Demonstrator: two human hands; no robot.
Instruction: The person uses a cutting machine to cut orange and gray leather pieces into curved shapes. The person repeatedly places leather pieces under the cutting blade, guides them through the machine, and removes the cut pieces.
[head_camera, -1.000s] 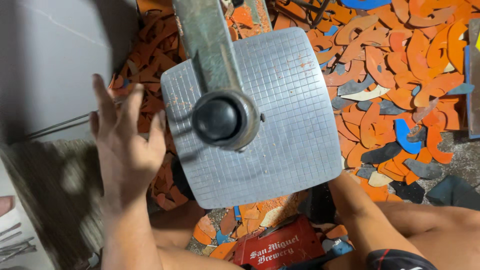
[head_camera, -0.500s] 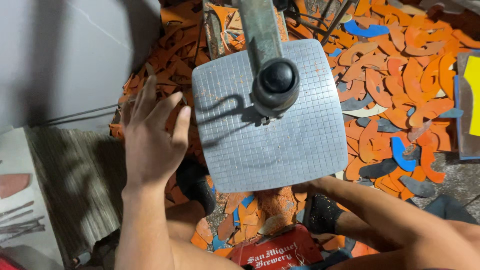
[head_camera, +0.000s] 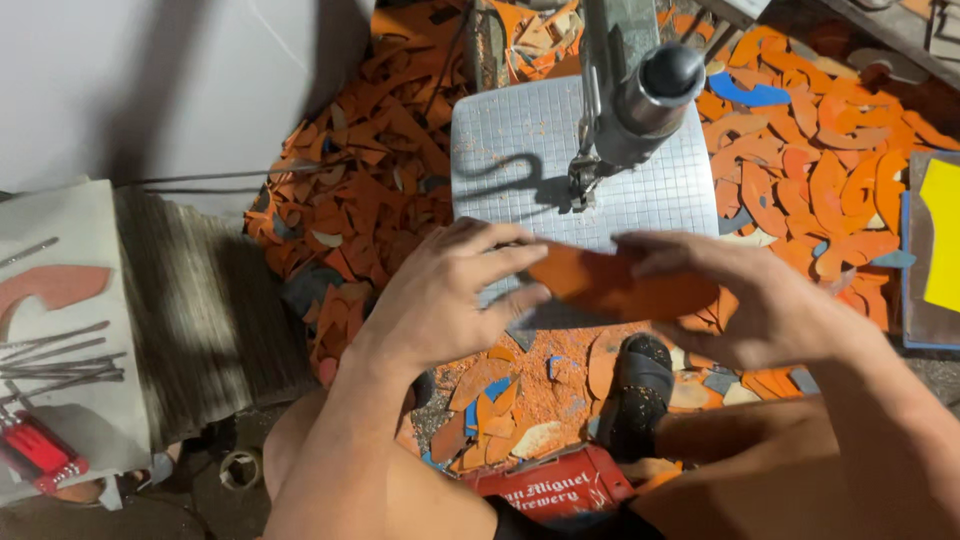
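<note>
My left hand (head_camera: 450, 295) and my right hand (head_camera: 760, 300) both grip a flat orange piece (head_camera: 610, 285) of sheet material, one at each end. The piece lies at the near edge of a square metal saw table (head_camera: 520, 140) with a grid pattern. The saw's blade and guide (head_camera: 585, 180) come down onto the table just beyond the piece, under the metal arm with a black knob (head_camera: 670, 70). My fingers spread over the orange piece's ends.
Orange and a few blue offcuts (head_camera: 820, 170) cover the floor around the machine. A white bench (head_camera: 60, 300) at the left holds thin metal rods and a red-handled tool (head_camera: 35, 450). A red can (head_camera: 560, 490) stands by my foot (head_camera: 640, 390). A yellow sheet (head_camera: 940, 230) lies at the right.
My view has shifted, so the table now sits higher and farther right. Both hands came together at the table's near edge and now hold an orange piece that was not in view before.
</note>
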